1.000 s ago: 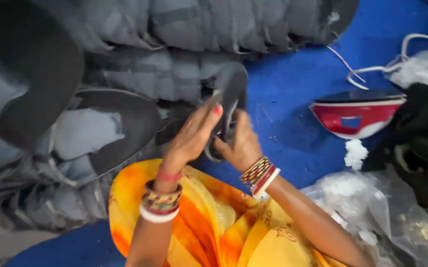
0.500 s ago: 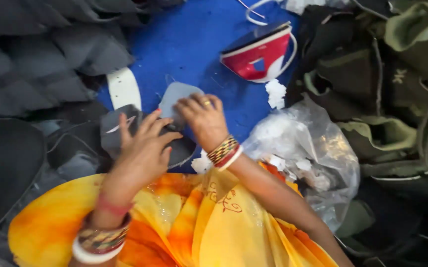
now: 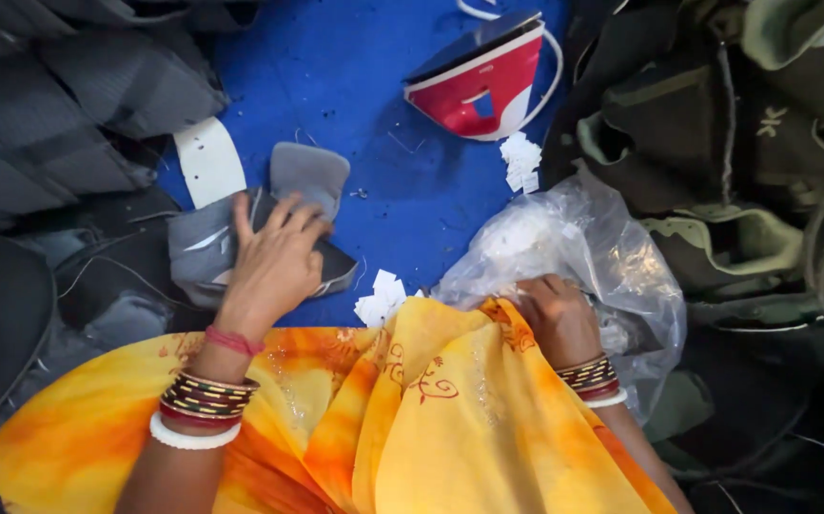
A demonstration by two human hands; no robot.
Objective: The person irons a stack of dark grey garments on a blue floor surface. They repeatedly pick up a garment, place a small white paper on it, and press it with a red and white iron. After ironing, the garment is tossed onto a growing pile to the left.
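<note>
Left hand (image 3: 274, 262) lies flat on a stack of grey fabric pieces (image 3: 212, 249) on the blue desk (image 3: 374, 105), fingers (image 3: 284, 217) spread and pressing down, not clenched around anything. Stack sits near the desk's left edge, a rounded grey piece (image 3: 309, 173) sticking out from under the fingertips toward the far side, a white strip (image 3: 208, 162) touching the stack's far-left corner. Right hand (image 3: 557, 319) is at the near right edge, fingers curled into the mouth of a clear plastic bag (image 3: 578, 243); cannot tell if they grip anything inside, the fingertips are hidden by plastic and cloth. Orange-yellow garment (image 3: 412, 419) covers the lap along the near edge, bangles on both wrists. Red and white iron (image 3: 483, 84) rests tilted at the far edge, well apart from both hands, its white cord (image 3: 555, 57) looping beside it. Small white paper scraps (image 3: 522, 162) lie just below the iron, more scraps (image 3: 381, 297) between the hands. Dark grey fabric pile (image 3: 60, 114) at far left, dark olive garments (image 3: 745, 162) heaped at right.
</note>
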